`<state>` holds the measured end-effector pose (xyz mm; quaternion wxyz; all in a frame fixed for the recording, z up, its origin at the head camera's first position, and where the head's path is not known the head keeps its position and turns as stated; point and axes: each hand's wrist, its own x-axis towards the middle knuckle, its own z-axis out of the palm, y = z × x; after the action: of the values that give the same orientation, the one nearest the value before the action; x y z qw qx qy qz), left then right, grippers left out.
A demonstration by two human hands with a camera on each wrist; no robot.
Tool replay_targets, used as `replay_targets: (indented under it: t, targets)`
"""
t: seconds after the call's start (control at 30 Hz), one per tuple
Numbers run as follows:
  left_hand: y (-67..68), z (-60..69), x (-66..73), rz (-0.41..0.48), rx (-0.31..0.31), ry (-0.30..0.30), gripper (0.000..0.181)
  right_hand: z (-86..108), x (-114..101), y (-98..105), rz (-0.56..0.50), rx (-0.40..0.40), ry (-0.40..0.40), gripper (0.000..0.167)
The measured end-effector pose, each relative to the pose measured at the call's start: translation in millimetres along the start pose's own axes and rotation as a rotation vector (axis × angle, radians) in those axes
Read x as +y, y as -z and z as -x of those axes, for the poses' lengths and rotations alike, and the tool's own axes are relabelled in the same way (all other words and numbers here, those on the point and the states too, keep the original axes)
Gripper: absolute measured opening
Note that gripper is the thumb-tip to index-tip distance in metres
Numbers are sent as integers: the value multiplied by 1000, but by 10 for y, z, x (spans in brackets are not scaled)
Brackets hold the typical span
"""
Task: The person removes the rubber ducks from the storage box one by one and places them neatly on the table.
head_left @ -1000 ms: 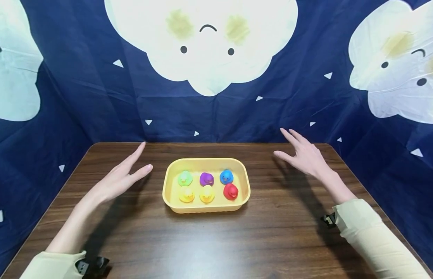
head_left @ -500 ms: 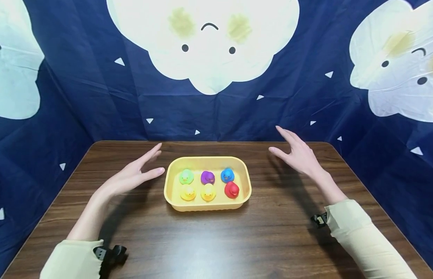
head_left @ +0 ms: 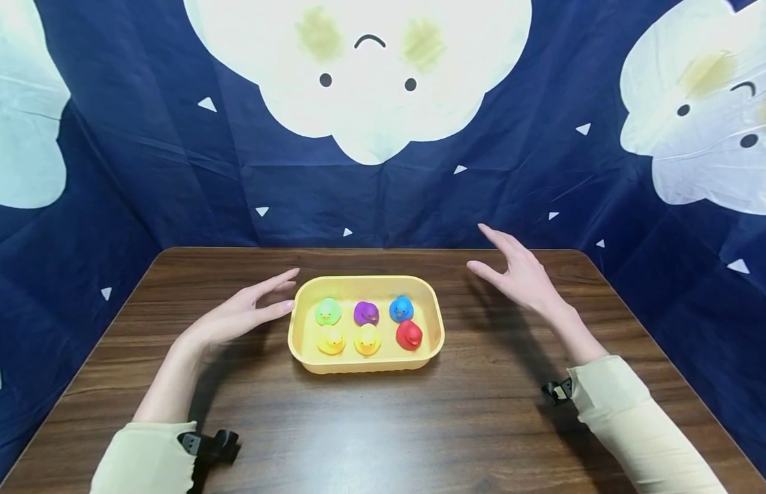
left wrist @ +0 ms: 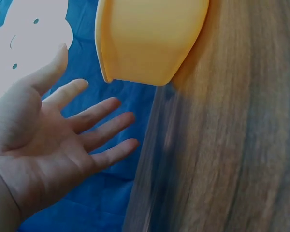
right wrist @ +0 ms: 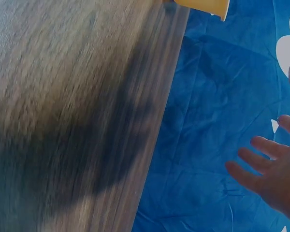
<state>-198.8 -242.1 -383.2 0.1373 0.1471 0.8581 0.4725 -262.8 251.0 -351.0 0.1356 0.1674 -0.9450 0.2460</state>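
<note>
A pale yellow plastic basin (head_left: 365, 368) stands on the table with rubber ducks in two rows. At its back are a green duck (head_left: 328, 312), a purple duck (head_left: 366, 313) and a blue duck (head_left: 401, 309). In front sit two yellow ducks (head_left: 331, 339) and a red duck (head_left: 409, 335). My left hand (head_left: 242, 317) is beside the basin's left end, fingers spread and holding nothing. The left wrist view has a gap between that hand (left wrist: 53, 137) and the basin (left wrist: 150, 43). Farther off on the right, my right hand (head_left: 523, 278) hovers with its fingers extended.
The dark wood-grain table (head_left: 358, 432) extends toward me and to both sides of the basin. Dark blue cloth (head_left: 420, 199) printed with white clouds and triangles hangs around its back and sides. Black camera mounts (head_left: 210, 446) sit at the sleeve cuffs.
My left hand has moved right, up to the basin's left end. My right hand has drifted slightly left. The basin and ducks have stayed in place on the table.
</note>
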Motion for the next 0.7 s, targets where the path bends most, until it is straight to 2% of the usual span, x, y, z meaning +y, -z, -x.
replay_targets:
  t: [0.7]
  targets:
    - [-86, -91, -63, 19, -96, 39, 69, -54, -124, -146, -63, -20, 53, 75]
